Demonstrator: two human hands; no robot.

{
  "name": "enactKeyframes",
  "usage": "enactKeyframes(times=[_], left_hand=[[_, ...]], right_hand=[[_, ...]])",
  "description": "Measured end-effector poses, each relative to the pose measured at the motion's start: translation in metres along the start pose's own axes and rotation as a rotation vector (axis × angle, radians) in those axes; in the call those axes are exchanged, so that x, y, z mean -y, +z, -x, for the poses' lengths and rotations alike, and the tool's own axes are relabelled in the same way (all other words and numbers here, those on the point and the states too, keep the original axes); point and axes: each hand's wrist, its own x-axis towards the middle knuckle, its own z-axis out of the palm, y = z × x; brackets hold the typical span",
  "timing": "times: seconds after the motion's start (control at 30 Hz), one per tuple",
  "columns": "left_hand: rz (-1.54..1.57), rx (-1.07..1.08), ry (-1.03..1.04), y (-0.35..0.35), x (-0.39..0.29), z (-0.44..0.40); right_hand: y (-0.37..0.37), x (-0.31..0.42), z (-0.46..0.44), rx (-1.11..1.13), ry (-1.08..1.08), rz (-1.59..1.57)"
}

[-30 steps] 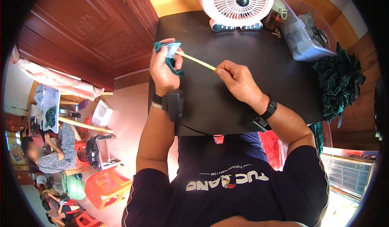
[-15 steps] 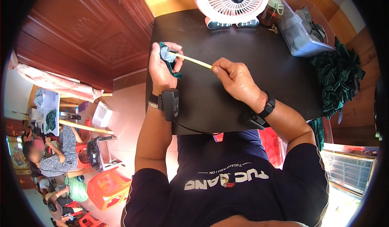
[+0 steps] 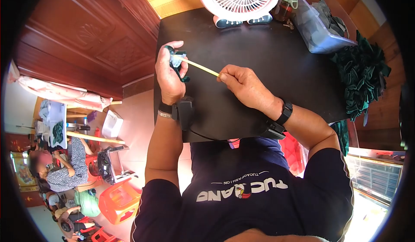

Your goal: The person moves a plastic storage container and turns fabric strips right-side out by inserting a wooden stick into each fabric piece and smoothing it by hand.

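My left hand (image 3: 168, 80) is over the left side of the black table, fingers curled around a small dark green velvet piece (image 3: 177, 60) whose pale grey-blue inner side shows. A thin yellow stick (image 3: 199, 67) slants from my right hand (image 3: 250, 88) to this piece, its far end meeting the pale part. Whether the tip is inside the cloth or only against it, I cannot tell. Thumb and fingers of the right hand pinch the stick's near end above the middle of the table.
A pink and white fan (image 3: 239, 0) stands at the back of the black table (image 3: 276, 47). A clear plastic bin (image 3: 320, 45) holding grey cloth, a lidded jar (image 3: 284, 8) and a heap of green velvet pieces (image 3: 363, 80) are at the right. An orange stool (image 3: 119, 201) and other people are at left.
The view has shifted slightly, moving the fan and table leftward and up in frame. Both hands keep their hold, and the left fingers have changed position slightly around the velvet piece.
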Motion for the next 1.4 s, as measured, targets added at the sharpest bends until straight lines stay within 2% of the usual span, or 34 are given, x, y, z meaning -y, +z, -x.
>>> enactKeyframes(times=[0.23, 0.37, 0.47, 0.53, 0.63, 0.83, 0.97, 1.23, 1.4], left_hand=[[-0.054, 0.148, -0.083, 0.022, 0.004, 0.014], [0.094, 0.216, -0.133, 0.019, 0.010, 0.013], [0.169, 0.188, -0.061, 0.009, 0.013, 0.007], [0.205, 0.047, -0.092, 0.001, 0.011, 0.003], [0.281, -0.007, -0.057, -0.018, 0.011, -0.009], [0.262, 0.007, -0.048, -0.015, 0.004, -0.009], [0.220, 0.010, -0.122, -0.014, 0.009, -0.008], [0.225, -0.051, -0.088, -0.008, 0.009, -0.006], [0.120, -0.032, -0.073, 0.007, 0.009, 0.005]], right_hand=[[0.005, -0.012, -0.004, 0.051, 0.029, -0.242], [0.010, -0.013, -0.005, -0.122, -0.129, -0.018], [0.005, 0.000, -0.008, -0.224, -0.222, 0.162], [0.001, -0.002, -0.010, -0.217, -0.234, 0.217], [-0.003, 0.000, -0.008, -0.197, -0.158, 0.206], [-0.006, 0.006, -0.005, -0.202, -0.134, 0.160], [-0.006, 0.000, -0.007, -0.187, -0.173, 0.192], [-0.003, -0.001, -0.007, -0.185, -0.182, 0.250], [0.001, -0.005, -0.009, -0.175, -0.082, 0.082]])
